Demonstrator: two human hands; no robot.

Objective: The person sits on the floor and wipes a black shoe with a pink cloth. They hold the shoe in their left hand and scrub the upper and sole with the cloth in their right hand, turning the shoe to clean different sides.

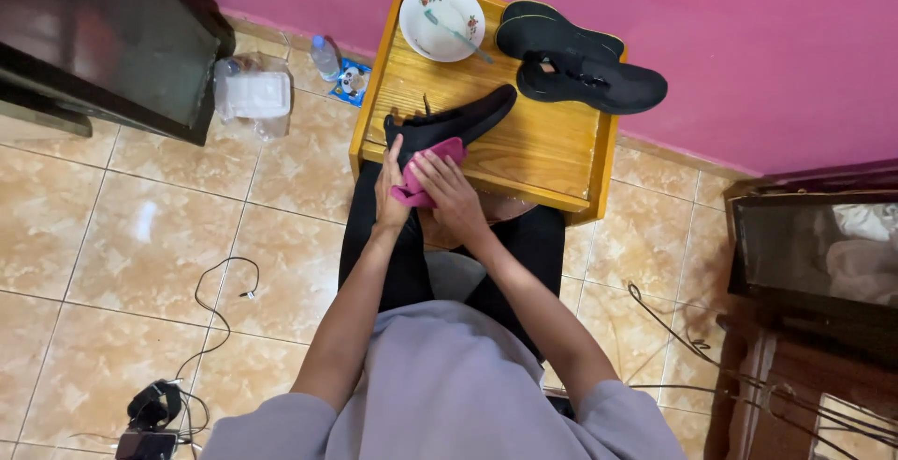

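Closest to the camera, the person sits with knees drawn up to the near edge of a small square wooden table (552, 156), so the work lies within easy reach of both arms. The left hand (388, 193) steadies the heel end of a black fabric slip-on shoe (454, 123), fingers curled against its back so it cannot slide. The right hand (449, 193) is closed on a folded pink cloth (426, 172), pressing it onto the heel; the palm lies flat over the cloth, which suits rubbing rather than lifting.

The shoe lies on its side at the near left corner of the table, heel hanging just over the near edge towards the hands and toe pointing diagonally to the table's middle. This angle puts the heel where both hands meet.

Further off, at the far left corner, a white ceramic bowl with small flower prints (441, 20) holds a light blue toothbrush (456, 33) resting across it, handle over the rim, kept out of the working space but within a stretch. At the far right corner the second black shoe (594, 83) lies partly over the right edge, with a black insole edged in yellow (552, 31) tucked just behind it against the pink wall (730, 39).

On the tiled floor (122, 235) to the left of the table stand a clear plastic bottle (325, 56) and a crumpled clear bag (251, 95).
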